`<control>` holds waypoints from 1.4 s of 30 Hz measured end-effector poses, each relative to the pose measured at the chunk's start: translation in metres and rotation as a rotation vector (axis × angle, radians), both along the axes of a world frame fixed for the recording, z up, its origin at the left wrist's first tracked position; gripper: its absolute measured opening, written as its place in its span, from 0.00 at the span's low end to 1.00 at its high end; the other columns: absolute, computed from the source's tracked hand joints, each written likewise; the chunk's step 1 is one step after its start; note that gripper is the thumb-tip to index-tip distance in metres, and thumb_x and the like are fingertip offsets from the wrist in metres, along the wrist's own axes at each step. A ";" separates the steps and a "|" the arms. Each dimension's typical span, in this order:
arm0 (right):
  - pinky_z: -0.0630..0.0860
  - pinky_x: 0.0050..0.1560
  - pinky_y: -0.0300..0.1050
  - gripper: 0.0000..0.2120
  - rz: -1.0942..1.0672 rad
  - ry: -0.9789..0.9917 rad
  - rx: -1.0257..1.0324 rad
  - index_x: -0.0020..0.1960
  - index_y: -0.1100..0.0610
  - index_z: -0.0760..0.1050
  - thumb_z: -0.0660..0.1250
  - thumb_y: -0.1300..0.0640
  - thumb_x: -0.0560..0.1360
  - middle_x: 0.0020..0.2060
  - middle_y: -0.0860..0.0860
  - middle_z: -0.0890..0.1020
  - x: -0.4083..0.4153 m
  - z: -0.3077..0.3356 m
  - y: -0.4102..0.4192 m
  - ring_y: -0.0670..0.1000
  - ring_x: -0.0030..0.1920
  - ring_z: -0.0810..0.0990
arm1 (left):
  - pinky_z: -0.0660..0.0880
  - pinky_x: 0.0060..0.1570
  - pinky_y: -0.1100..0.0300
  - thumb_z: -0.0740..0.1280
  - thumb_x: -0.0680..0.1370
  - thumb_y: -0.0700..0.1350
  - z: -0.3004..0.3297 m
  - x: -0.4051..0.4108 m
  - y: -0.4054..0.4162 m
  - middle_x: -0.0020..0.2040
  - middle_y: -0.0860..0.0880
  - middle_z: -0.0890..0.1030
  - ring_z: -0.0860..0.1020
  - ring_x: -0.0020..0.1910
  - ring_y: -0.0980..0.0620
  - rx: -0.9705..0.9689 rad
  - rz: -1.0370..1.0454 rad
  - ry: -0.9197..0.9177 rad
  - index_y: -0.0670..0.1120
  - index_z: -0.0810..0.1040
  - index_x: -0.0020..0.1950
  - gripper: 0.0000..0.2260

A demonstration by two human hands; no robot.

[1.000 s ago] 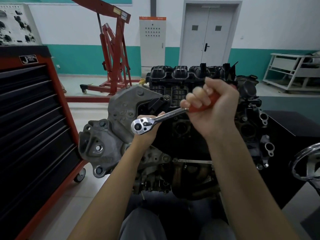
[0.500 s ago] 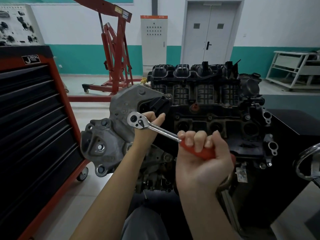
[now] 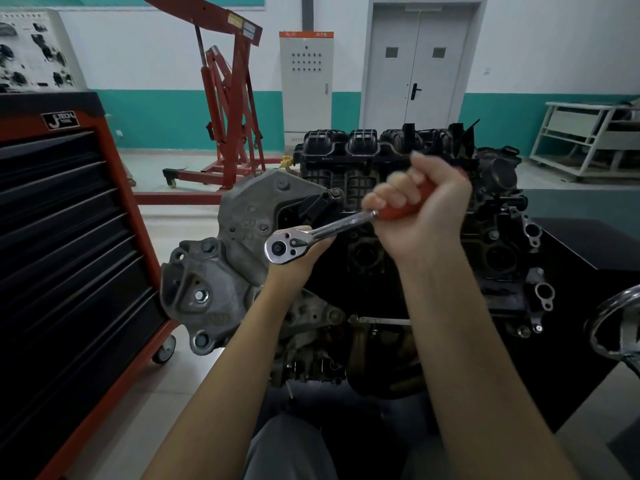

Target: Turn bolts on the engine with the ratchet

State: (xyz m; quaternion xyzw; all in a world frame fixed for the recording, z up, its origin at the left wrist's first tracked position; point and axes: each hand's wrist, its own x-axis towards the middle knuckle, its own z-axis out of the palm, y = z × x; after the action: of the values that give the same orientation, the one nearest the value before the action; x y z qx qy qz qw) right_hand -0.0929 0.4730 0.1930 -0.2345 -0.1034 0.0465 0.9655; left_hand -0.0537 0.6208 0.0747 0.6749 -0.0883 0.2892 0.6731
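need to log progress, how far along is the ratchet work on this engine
Done: nothing visibly removed; the black intake manifold sits on the engine. In hand: the right hand grips the ratchet by its orange handle, while the left hand steadies its head against the engine. Left: the fastener itself is hidden, so how loose it is cannot be told.

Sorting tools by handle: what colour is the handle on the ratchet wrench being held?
Orange-red, seen in the head view: the chrome ratchet wrench's handle shows inside the right hand.
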 end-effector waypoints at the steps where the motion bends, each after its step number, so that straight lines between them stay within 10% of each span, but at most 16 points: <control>1: 0.63 0.26 0.36 0.19 -0.051 0.028 0.085 0.25 0.54 0.62 0.58 0.61 0.74 0.19 0.47 0.61 -0.008 -0.010 0.000 0.47 0.20 0.59 | 0.68 0.32 0.64 0.75 0.66 0.56 0.002 -0.003 -0.003 0.28 0.53 0.71 0.69 0.29 0.56 0.003 0.031 -0.041 0.42 0.70 0.31 0.21; 8: 0.68 0.27 0.39 0.15 -0.228 0.102 0.401 0.23 0.55 0.64 0.62 0.57 0.67 0.21 0.48 0.63 -0.049 -0.049 -0.005 0.48 0.22 0.63 | 0.65 0.27 0.73 0.80 0.66 0.41 0.002 -0.001 -0.008 0.22 0.59 0.68 0.67 0.23 0.62 0.233 0.232 -0.120 0.47 0.62 0.31 0.24; 21: 0.63 0.26 0.36 0.18 0.123 -0.164 -0.205 0.28 0.55 0.62 0.58 0.61 0.76 0.19 0.47 0.61 0.011 0.021 -0.001 0.47 0.21 0.60 | 0.62 0.26 0.73 0.66 0.72 0.44 -0.003 0.004 -0.003 0.21 0.60 0.65 0.66 0.22 0.62 0.108 0.074 0.061 0.58 0.62 0.25 0.20; 33: 0.71 0.30 0.42 0.14 -0.204 -0.067 0.265 0.25 0.54 0.64 0.60 0.57 0.69 0.21 0.49 0.64 -0.056 -0.065 0.005 0.49 0.24 0.65 | 0.59 0.27 0.67 0.69 0.78 0.41 0.009 -0.003 -0.006 0.22 0.57 0.60 0.59 0.23 0.59 0.089 0.090 -0.022 0.45 0.60 0.27 0.24; 42: 0.66 0.26 0.38 0.17 0.024 -0.184 -0.082 0.26 0.55 0.63 0.58 0.61 0.73 0.19 0.48 0.62 -0.005 -0.003 -0.009 0.48 0.21 0.61 | 0.70 0.35 0.66 0.69 0.78 0.42 -0.002 0.002 -0.001 0.29 0.57 0.72 0.71 0.31 0.59 -0.003 0.064 0.125 0.51 0.71 0.32 0.15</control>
State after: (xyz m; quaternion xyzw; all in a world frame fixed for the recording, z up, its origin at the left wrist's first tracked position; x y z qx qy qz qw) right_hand -0.0982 0.4637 0.1903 -0.2758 -0.1924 0.0403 0.9409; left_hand -0.0514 0.6196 0.0724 0.6933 -0.0242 0.2678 0.6686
